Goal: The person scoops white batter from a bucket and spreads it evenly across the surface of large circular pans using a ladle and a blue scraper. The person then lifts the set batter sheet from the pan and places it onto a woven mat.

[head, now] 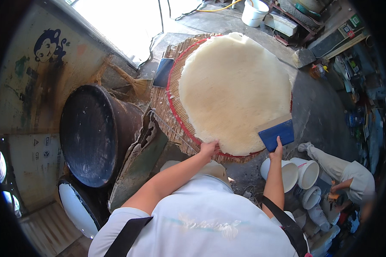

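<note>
A large, pale, round thin pancake (234, 93) lies on a mat of bound stalks (167, 109) with a red ring showing around its edge. At the pancake's near edge, my left hand (209, 150) has its fingertips pinched on the rim, beside a small notch. My right hand (276, 151) grips a blue scraper (276, 133), its thumb on the blue face. The scraper's flat beige edge rests over the pancake's near right part. Some of the fingers behind the scraper are hidden.
A dark smartphone (163, 72) lies on the mat's left side. Left of it are a straw broom (138, 84) and a big dark round griddle (88, 136). White buckets (308, 173) stand at right, near a bending person (357, 176) holding a power tool (334, 196). Another white bucket (255, 13) stands ahead.
</note>
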Demonstrator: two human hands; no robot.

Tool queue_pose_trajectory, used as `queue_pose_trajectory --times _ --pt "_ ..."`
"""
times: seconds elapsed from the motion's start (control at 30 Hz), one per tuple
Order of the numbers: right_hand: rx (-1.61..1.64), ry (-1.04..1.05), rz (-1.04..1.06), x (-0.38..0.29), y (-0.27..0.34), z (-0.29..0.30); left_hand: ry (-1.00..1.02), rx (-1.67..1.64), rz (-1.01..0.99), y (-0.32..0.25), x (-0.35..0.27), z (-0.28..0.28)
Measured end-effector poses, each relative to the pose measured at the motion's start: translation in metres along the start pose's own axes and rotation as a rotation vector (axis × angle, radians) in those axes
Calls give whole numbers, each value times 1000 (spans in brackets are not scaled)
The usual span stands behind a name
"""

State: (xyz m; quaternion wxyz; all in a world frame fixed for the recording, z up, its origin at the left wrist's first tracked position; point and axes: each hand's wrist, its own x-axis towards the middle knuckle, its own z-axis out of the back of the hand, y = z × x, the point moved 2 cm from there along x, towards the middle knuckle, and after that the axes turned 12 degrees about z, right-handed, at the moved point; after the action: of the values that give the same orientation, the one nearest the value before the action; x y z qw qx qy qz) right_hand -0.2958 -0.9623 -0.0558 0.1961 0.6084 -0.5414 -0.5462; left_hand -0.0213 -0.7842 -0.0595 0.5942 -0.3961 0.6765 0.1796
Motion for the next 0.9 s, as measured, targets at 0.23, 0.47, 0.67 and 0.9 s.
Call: queue_pose_trajectory --times 0.23,0.47,0.67,0.9 --pt "-202 -25 1 15 5 1 2 -89 -33 -7 18 0" --pt "-453 168 443 -132 19 -115 94 105 111 -5 -44 80" --pt "-1024 1608 1254 -357 -161 -327 470 -332 133 41 -68 267" --pt "-395 2534 1943 -568 -345 -385 88 -821 -45 175 -84 439"
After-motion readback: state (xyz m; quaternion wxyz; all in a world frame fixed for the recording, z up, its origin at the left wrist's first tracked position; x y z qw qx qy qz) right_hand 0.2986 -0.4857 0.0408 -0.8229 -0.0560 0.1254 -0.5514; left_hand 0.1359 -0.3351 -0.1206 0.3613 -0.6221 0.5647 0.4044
